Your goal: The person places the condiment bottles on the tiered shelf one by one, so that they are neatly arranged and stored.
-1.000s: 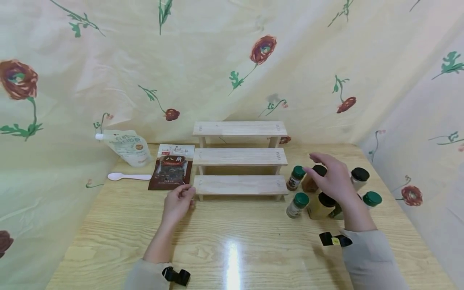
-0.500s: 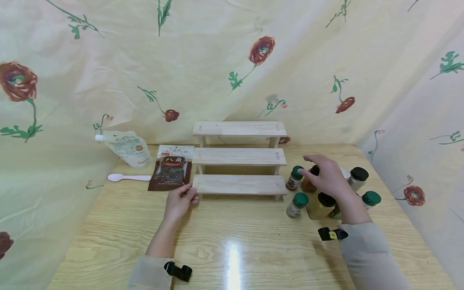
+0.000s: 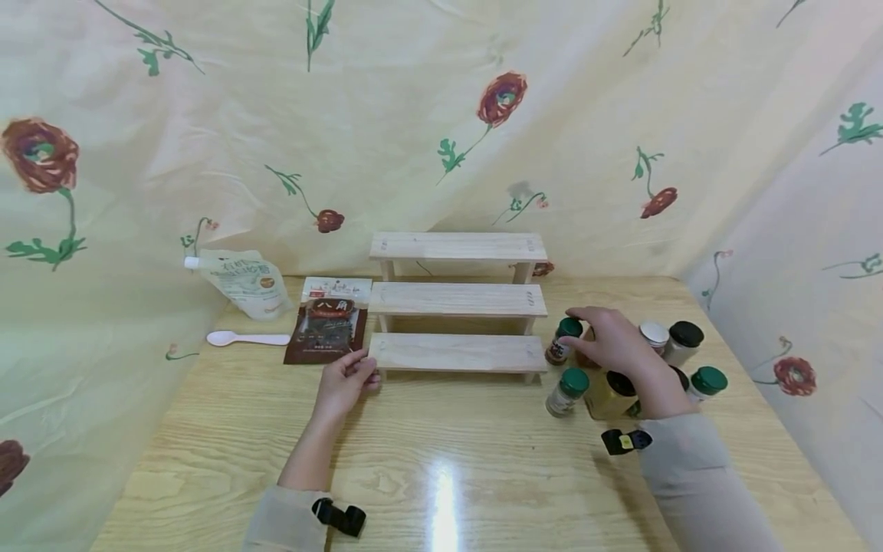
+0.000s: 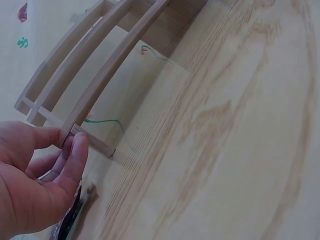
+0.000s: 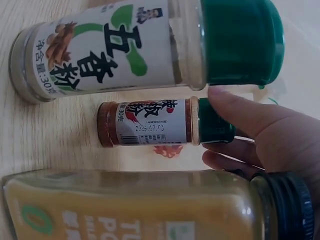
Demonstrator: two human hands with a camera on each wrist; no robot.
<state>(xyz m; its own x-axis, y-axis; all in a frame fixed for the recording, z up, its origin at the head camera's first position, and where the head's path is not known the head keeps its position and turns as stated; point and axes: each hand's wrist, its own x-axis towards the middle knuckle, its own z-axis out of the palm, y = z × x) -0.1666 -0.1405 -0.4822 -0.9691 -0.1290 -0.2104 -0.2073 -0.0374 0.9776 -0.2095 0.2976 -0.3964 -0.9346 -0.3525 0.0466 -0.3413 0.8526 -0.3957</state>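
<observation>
A three-tier wooden shelf [image 3: 458,353] stands at the middle of the table. My left hand [image 3: 343,385] pinches the front left end of its lowest board between thumb and fingers, as the left wrist view also shows. At the right, my right hand [image 3: 610,337] has thumb and fingers on either side of the green cap of a small chili powder jar [image 5: 150,122]. That jar is upright on the table, with red-brown contents. Nearest to it are a five-spice powder jar [image 5: 105,50] with a green cap and a square yellow powder jar [image 5: 130,205] with a black cap.
More spice jars stand behind and beneath my right hand, including a black-capped jar [image 3: 683,343] and a green-capped jar [image 3: 707,382]. Left of the shelf lie a star anise packet [image 3: 329,322], a white spoon [image 3: 248,338] and a spouted pouch [image 3: 244,284] leaning on the floral cloth.
My right hand has moved left and down from above the jars, and its fingers have closed in around the chili powder jar's cap. My left hand has shifted slightly right at the shelf.
</observation>
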